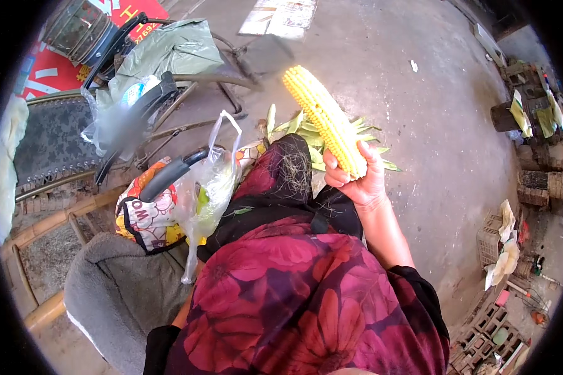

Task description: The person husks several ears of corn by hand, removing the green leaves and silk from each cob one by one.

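Note:
My right hand (359,180) grips the lower end of a husked ear of yellow corn (326,119), its tip pointing up and to the left. Green corn husks (309,133) lie on the floor beyond my knees. Strands of corn silk (296,166) cling to my dark trouser leg. At my left side is a clear plastic bag (211,187) with something pale green inside, its handle loop standing up. My left hand is out of view; only part of that forearm shows, low beside the bag.
A patterned fabric bag (152,213) and a grey plush cover (117,290) are close on my left. Farther left stands a metal-framed folding chair (56,136) with plastic bags on it. Along the right are a plastic crate (489,239), stacked wood (535,183) and hollow bricks (485,335).

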### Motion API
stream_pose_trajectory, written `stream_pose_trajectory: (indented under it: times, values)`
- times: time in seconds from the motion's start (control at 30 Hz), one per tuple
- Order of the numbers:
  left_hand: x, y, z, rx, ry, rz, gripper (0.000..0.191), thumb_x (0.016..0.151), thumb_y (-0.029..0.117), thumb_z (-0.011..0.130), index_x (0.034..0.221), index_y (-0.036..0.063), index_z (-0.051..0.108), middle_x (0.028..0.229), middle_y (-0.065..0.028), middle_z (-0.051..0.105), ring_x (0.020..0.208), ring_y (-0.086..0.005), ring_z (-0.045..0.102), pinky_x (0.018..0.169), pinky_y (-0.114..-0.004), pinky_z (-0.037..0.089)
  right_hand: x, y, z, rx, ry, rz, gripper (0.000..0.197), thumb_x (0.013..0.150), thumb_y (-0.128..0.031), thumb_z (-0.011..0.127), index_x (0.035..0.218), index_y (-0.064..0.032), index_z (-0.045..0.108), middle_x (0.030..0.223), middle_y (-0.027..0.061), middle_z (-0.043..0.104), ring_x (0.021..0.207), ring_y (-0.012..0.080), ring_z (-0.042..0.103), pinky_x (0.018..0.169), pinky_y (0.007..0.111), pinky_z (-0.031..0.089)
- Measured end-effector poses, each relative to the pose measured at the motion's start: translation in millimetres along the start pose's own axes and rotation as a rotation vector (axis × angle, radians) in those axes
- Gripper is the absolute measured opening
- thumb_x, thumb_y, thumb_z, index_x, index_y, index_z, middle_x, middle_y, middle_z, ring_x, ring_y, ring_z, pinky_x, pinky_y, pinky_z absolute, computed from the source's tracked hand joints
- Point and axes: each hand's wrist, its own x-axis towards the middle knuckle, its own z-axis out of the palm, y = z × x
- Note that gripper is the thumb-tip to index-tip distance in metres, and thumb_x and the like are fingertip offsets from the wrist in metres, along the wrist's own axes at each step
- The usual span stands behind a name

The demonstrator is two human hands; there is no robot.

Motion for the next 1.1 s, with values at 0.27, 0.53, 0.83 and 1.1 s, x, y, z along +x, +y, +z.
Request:
stream_pose_trajectory:
  times: [0.27, 0.53, 0.83, 1.1]
  values:
    - [-1, 0, 5, -0.016, 0.023, 0.012, 0.034, 0.071, 0.018, 0.064, 0.101, 0.002, 0.06, 0.088, -0.0128, 0.064, 0.082, -0.0292, 0.062, 0.075, -0.039, 0.049, -7, -2, 3, -0.074, -0.002, -0.017, 0.054, 0.085, -0.043, 0.054, 0.122, -0.0051, 0.045, 0.082, 0.0117, 0.05, 0.049, 0.0107, 0.041, 0.047, 0.024, 0.034]
    - [-13, -7, 4, -0.036, 0.055, 0.0, 0.035, 0.07, 0.017, 0.065, 0.101, 0.0019, 0.059, 0.088, -0.0118, 0.064, 0.081, -0.0282, 0.062, 0.075, -0.038, 0.049, -15, -5, 3, -0.014, 0.016, -0.027, 0.054, 0.085, -0.042, 0.052, 0.121, -0.0029, 0.044, 0.084, 0.0116, 0.049, 0.051, 0.0104, 0.041, 0.049, 0.025, 0.034]
    - [-20, -9, 5, -0.057, 0.062, -0.004, 0.037, 0.068, 0.015, 0.066, 0.102, 0.0018, 0.058, 0.087, -0.0107, 0.063, 0.081, -0.027, 0.062, 0.075, -0.037, 0.049, -20, -6, 6, -0.038, 0.028, -0.042, 0.052, 0.087, -0.042, 0.05, 0.121, -0.0029, 0.043, 0.082, 0.0099, 0.047, 0.05, 0.0091, 0.04, 0.047, 0.024, 0.033]
    - [-26, -11, 7, -0.067, 0.06, -0.021, 0.038, 0.067, 0.014, 0.066, 0.103, 0.0017, 0.058, 0.087, -0.0097, 0.063, 0.08, -0.0259, 0.061, 0.075, -0.037, 0.049, -16, -8, 7, -0.065, 0.036, -0.031, 0.049, 0.087, -0.041, 0.05, 0.118, -0.0031, 0.044, 0.082, 0.0098, 0.047, 0.051, 0.009, 0.041, 0.049, 0.024, 0.035]
